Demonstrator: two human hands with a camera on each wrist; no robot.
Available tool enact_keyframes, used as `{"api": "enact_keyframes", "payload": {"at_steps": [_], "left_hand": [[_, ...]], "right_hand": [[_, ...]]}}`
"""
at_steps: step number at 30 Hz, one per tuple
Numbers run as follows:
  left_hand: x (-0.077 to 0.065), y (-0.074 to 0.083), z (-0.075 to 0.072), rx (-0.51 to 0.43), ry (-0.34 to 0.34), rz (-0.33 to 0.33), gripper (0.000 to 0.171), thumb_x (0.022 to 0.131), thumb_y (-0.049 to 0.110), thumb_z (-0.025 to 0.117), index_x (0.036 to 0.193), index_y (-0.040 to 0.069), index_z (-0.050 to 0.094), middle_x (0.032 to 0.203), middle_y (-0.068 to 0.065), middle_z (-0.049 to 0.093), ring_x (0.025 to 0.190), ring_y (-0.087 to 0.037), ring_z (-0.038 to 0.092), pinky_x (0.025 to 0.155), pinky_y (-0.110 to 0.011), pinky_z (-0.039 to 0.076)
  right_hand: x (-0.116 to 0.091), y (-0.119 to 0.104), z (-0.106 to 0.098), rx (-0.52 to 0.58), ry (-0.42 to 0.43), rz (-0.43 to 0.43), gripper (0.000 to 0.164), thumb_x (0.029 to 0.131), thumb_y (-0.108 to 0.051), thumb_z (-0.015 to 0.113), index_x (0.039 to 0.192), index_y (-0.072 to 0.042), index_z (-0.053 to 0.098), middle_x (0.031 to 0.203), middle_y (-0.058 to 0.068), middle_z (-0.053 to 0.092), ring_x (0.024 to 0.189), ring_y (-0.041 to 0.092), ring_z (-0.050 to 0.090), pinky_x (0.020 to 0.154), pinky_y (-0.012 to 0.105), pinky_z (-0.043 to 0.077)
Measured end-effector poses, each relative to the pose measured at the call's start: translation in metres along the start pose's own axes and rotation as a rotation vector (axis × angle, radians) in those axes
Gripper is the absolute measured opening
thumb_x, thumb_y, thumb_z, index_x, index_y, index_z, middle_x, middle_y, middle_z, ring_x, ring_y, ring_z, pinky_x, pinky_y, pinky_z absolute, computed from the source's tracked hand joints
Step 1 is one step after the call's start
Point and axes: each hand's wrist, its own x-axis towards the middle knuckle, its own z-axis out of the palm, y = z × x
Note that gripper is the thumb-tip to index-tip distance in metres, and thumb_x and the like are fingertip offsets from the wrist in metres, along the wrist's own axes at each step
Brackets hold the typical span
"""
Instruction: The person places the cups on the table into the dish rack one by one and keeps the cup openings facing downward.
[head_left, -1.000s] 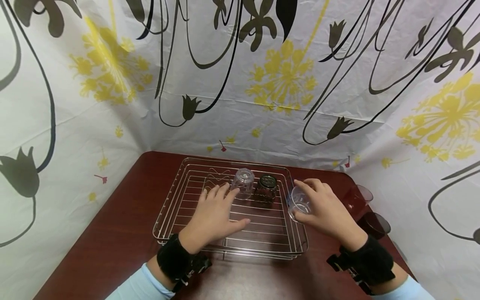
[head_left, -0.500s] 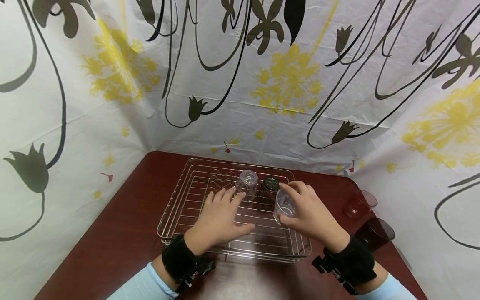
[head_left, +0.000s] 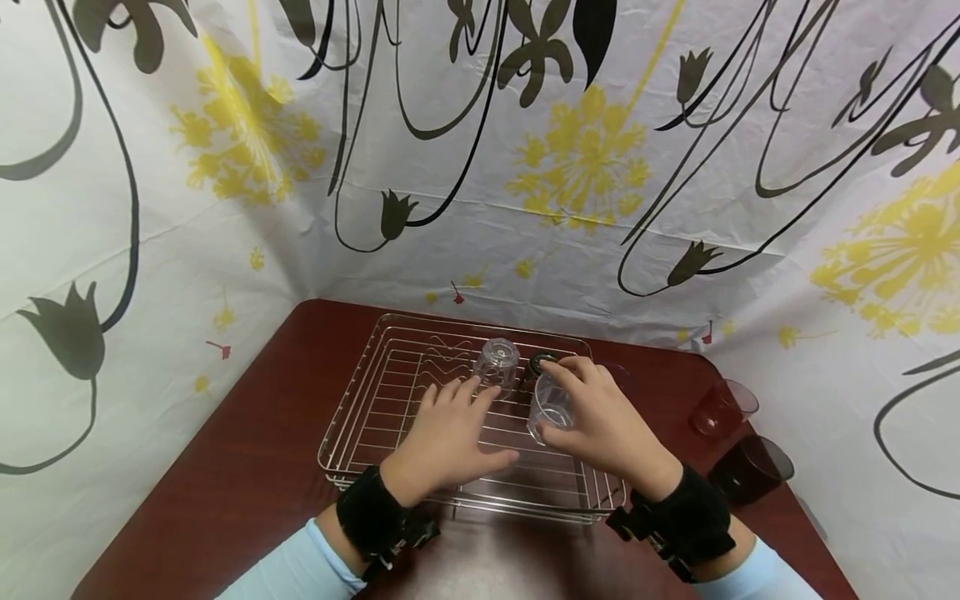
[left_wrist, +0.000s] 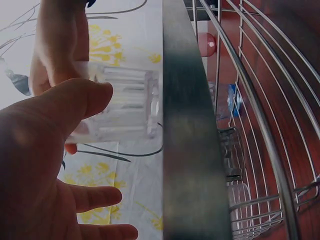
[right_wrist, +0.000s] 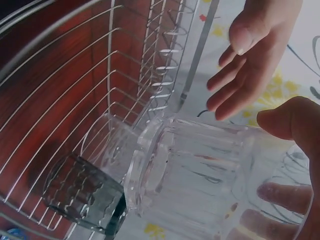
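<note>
My right hand (head_left: 596,417) grips a clear tumbler (head_left: 553,404) by its sides, mouth up, over the right half of the wire rack (head_left: 491,504). Its ribbed wall and thick base (right_wrist: 142,170) fill much of the right wrist view. My left hand (head_left: 447,437) hangs over the middle of the rack, palm down, fingers spread and holding nothing. Upside down in the rack stand a clear glass (head_left: 497,354) and a dark glass (right_wrist: 82,195). From the head, the held tumbler and right hand partly cover the dark one.
Right of the rack, a red glass (head_left: 723,408) and another dark glass (head_left: 752,469) stand on the brown table (head_left: 202,467). A blue-tinted piece (left_wrist: 234,100) shows past the wires in the left wrist view. A patterned sheet (head_left: 450,167) hangs around the table.
My right hand has carried the clear tumbler left, from the rack's right edge to over the rack, now in front of the dark glass. The left hand has barely moved.
</note>
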Motion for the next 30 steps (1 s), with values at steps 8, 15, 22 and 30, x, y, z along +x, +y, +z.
{"api": "enact_keyframes", "payload": {"at_steps": [8, 15, 22, 30], "left_hand": [[0.001, 0.004, 0.001, 0.015, -0.030, -0.005, 0.095, 0.080, 0.078, 0.059, 0.155, 0.025, 0.036, 0.160, -0.010, 0.035, 0.147, -0.037, 0.033, 0.116, -0.065, 0.024], [0.000, 0.007, 0.002, 0.014, 0.007, 0.007, 0.094, 0.079, 0.074, 0.063, 0.154, 0.024, 0.038, 0.157, -0.010, 0.040, 0.144, -0.037, 0.036, 0.115, -0.065, 0.025], [0.000, 0.008, 0.006, 0.029, 0.036, 0.032, 0.093, 0.077, 0.075, 0.063, 0.151, 0.023, 0.042, 0.153, -0.011, 0.045, 0.141, -0.035, 0.041, 0.113, -0.065, 0.029], [0.000, 0.009, 0.008, 0.066, 0.029, 0.034, 0.095, 0.076, 0.075, 0.062, 0.151, 0.021, 0.043, 0.153, -0.010, 0.046, 0.140, -0.034, 0.043, 0.114, -0.064, 0.028]], "right_hand": [[0.004, -0.011, 0.001, 0.029, -0.010, -0.026, 0.074, 0.079, -0.035, 0.078, 0.145, -0.015, 0.051, 0.135, 0.008, 0.051, 0.117, 0.032, 0.053, 0.090, 0.044, 0.049], [0.002, -0.017, 0.005, 0.025, 0.019, -0.087, 0.075, 0.078, -0.037, 0.079, 0.146, -0.019, 0.051, 0.134, 0.007, 0.051, 0.119, 0.030, 0.052, 0.092, 0.044, 0.050], [-0.001, -0.027, 0.008, 0.051, 0.016, -0.130, 0.075, 0.079, -0.037, 0.079, 0.146, -0.018, 0.049, 0.135, 0.006, 0.051, 0.122, 0.026, 0.051, 0.097, 0.044, 0.048], [-0.002, -0.031, 0.007, 0.056, 0.034, -0.210, 0.075, 0.080, -0.038, 0.079, 0.146, -0.019, 0.049, 0.135, 0.005, 0.051, 0.122, 0.025, 0.050, 0.096, 0.044, 0.048]]}}
